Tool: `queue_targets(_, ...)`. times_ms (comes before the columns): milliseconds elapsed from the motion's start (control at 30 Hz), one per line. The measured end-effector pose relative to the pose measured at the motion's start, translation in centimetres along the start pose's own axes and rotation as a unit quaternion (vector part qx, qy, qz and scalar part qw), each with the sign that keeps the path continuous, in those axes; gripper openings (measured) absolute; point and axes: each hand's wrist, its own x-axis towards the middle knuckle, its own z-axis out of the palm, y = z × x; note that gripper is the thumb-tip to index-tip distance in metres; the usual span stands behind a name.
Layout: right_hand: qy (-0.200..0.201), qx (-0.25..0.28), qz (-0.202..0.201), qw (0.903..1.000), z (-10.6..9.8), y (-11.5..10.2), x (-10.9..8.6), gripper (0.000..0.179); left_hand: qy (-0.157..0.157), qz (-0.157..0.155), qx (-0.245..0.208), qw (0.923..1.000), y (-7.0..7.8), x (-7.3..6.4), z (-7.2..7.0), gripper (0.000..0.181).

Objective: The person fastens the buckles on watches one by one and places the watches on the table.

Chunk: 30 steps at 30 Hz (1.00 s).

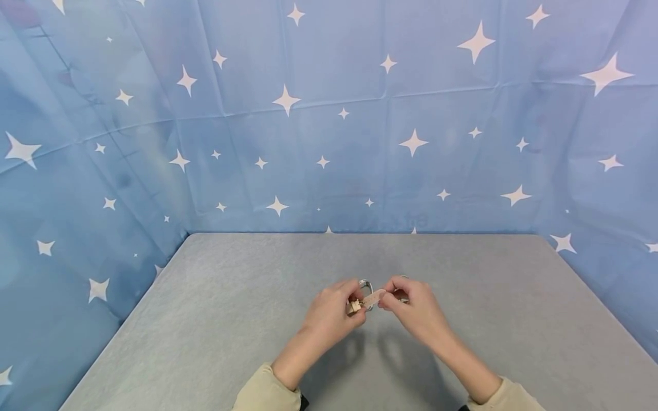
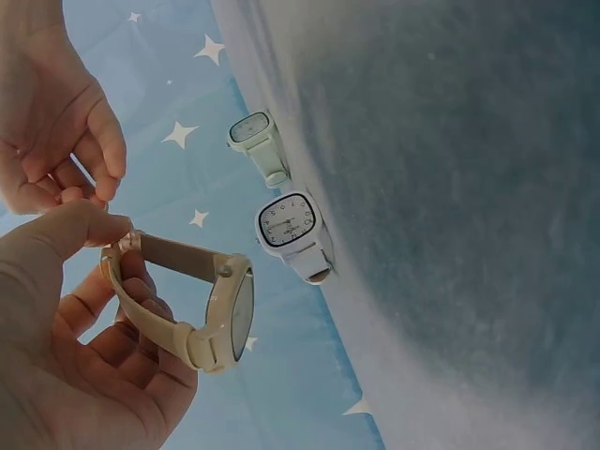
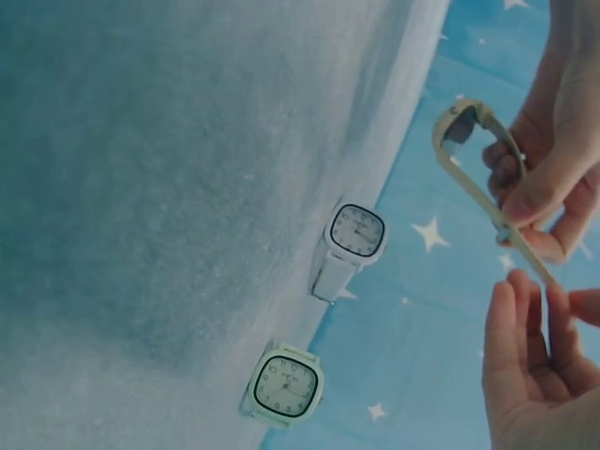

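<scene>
Between the hands, above the table, is a beige wristwatch (image 2: 225, 323) whose strap forms a loop. My left hand (image 1: 331, 311) grips it near the buckle, thumb pressed against the strap. With thumb and fingers, my right hand (image 1: 418, 308) pinches the free end of the strap (image 1: 374, 298), which sticks out past the buckle (image 3: 503, 234). A white wristwatch (image 2: 288, 225) and a pale green wristwatch (image 3: 286, 384) lie on the table beyond the hands, their square dials showing. In the head view both are largely hidden behind the hands.
The grey table (image 1: 231, 319) has rounded far corners. A blue curtain (image 1: 334, 137) with white stars hangs behind it and along both sides.
</scene>
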Motion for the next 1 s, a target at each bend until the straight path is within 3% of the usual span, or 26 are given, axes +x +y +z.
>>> queue_targets(333,0.007,0.036,-0.002,0.9993,-0.6,-0.1,-0.1,0.014,-0.001,0.004,-0.007,1.0000,-0.5,0.0,0.2,0.016)
queue_targets(733,-0.045,0.048,-0.005,0.9978,-1.0,0.4,0.0,0.009,0.008,0.008,0.011,0.9999,0.1,0.2,0.3,0.017)
queue_targets(1000,-0.063,0.068,-0.023,0.9954,-1.1,0.6,0.1,0.014,-0.005,-0.008,-0.050,0.9987,0.4,0.3,0.5,0.014)
